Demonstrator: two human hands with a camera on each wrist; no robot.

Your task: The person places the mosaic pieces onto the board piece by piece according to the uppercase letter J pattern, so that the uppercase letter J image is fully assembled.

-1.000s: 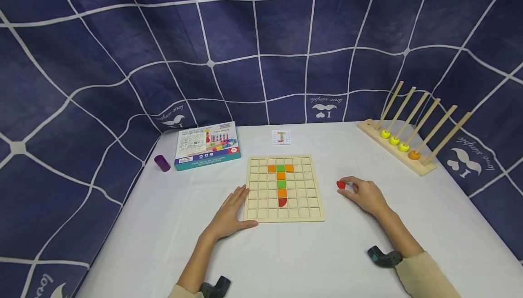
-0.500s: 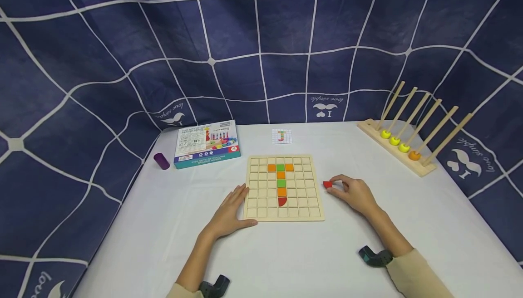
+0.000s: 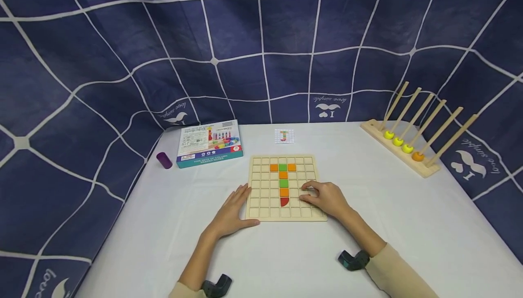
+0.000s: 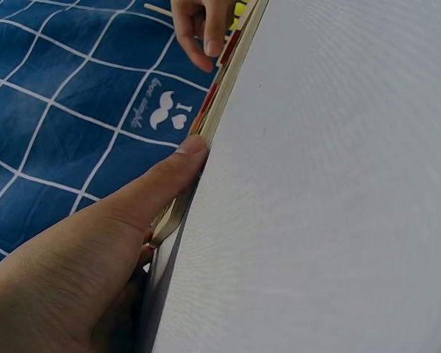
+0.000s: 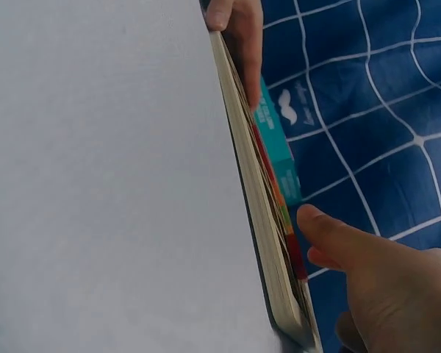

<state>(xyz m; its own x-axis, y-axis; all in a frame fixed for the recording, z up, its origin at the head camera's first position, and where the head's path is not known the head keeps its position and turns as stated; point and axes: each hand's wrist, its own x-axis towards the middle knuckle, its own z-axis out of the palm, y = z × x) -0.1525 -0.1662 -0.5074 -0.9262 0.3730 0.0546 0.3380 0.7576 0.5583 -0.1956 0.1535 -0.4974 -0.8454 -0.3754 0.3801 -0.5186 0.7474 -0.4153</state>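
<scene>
A square wooden grid board (image 3: 265, 216) lies on the white table, with orange, green and red tiles in a T-like column. My left hand (image 3: 229, 212) rests along its left edge, fingers extended, thumb at the front left corner. Over the board's right half, my right hand (image 3: 327, 198) has thumb and forefinger bent toward each other. A small red tile (image 5: 295, 254) shows by the right thumb in the right wrist view, and the left wrist view has this red tile (image 4: 230, 45) at the fingertips. In the head view the fingers hide it. A red quarter-round tile (image 3: 284, 202) ends the column.
Behind the board lies a small pattern card (image 3: 283, 136). A flat toy box (image 3: 210, 144) and a purple cylinder (image 3: 164, 160) are at the back left. A wooden peg stand (image 3: 400, 148) with several beads stands at the back right.
My right hand has moved left from the table beside the board to over its right half, and the red tile is no longer visible in the head view. My left hand stays put.
</scene>
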